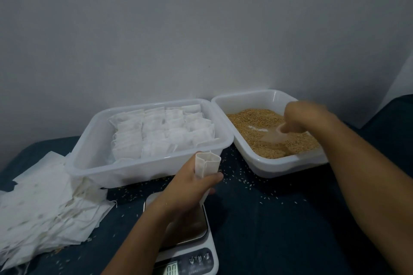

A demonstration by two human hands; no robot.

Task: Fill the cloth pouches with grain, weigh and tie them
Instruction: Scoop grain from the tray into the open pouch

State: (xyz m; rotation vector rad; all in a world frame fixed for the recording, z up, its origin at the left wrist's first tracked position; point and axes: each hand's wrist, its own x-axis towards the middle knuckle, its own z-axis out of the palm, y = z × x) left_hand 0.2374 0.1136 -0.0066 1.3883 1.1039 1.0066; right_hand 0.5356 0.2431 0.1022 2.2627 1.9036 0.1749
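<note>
at lower centre the left hand [190, 187] gripped an upright, open-mouthed white cloth pouch [206, 166] above the white digital kitchen scale [192, 252]. at centre right the blurred right hand [299, 120] held a translucent plastic scoop [273, 137] in the brown grain [248, 123] of a white plastic tub [263, 96], beside a tub of filled pouches [165, 129].

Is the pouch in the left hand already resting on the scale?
No: the left hand holds the pouch up above the scale.

- Dark blue cloth surface [279, 219] is carrying everything.
- Two white tubs are sitting at twelve o'clock: pouch tub [93, 154], grain tub [263, 167].
- Scale [210, 250] is lying at six.
- Empty pouches [40, 214] are piling at nine.
- Loose grains [250, 183] are scattering centrally.
</note>
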